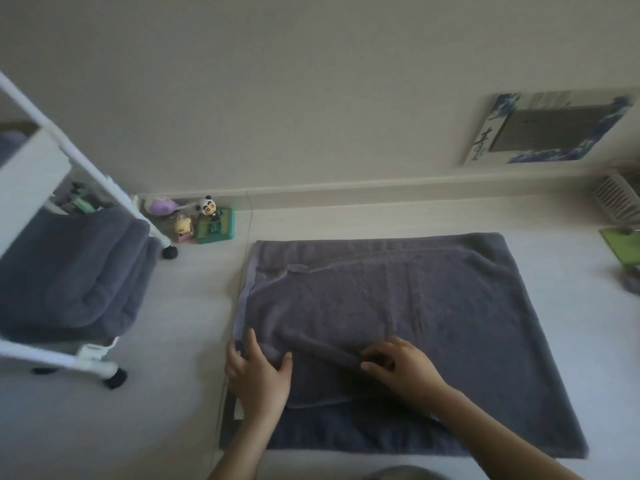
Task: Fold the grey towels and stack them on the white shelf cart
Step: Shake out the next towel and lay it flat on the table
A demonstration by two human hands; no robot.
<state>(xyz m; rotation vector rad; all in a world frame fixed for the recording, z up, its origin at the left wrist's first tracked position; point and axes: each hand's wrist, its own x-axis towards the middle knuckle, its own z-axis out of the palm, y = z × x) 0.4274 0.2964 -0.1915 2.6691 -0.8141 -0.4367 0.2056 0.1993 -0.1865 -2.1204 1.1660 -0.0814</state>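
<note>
A grey towel [433,306] lies spread on the pale floor, folded over itself with a raised crease near its front left. My left hand [258,374] grips the towel's left edge, thumb on top of the cloth. My right hand [403,370] pinches the raised fold just right of it. At the left stands the white shelf cart [38,168], and folded grey towels [76,271] are stacked on its lower shelf.
Small toy figures and a green box [207,223] sit by the wall next to a cart wheel [169,252]. A framed picture [550,128] leans on the wall at the back right. A white rack [620,202] and a green object [621,251] lie at the right edge.
</note>
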